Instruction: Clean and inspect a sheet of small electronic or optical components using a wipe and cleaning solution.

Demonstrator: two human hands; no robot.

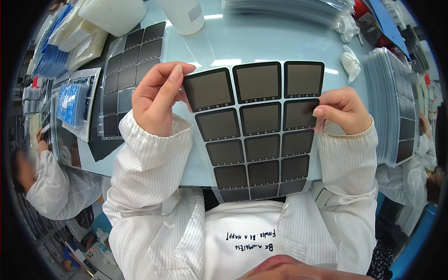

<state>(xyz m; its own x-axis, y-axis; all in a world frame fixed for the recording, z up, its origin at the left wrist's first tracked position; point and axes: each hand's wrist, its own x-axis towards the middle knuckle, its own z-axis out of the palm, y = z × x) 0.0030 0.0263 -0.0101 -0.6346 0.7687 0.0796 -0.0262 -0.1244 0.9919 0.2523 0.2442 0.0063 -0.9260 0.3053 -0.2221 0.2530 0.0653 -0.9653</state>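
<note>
Both hands hold up a clear sheet of dark square panels (pixel 254 128), three across, above the pale table (pixel 261 39). The left hand (pixel 156 100) pinches its upper left corner; the right hand (pixel 343 109) grips the right edge, thumb on a panel. A second panel sheet (pixel 128 70) lies beyond the left hand; a stack of sheets (pixel 396 105) sits right of the right hand.

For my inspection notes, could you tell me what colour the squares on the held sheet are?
Dark grey squares with black borders, seen in the head view.
</note>
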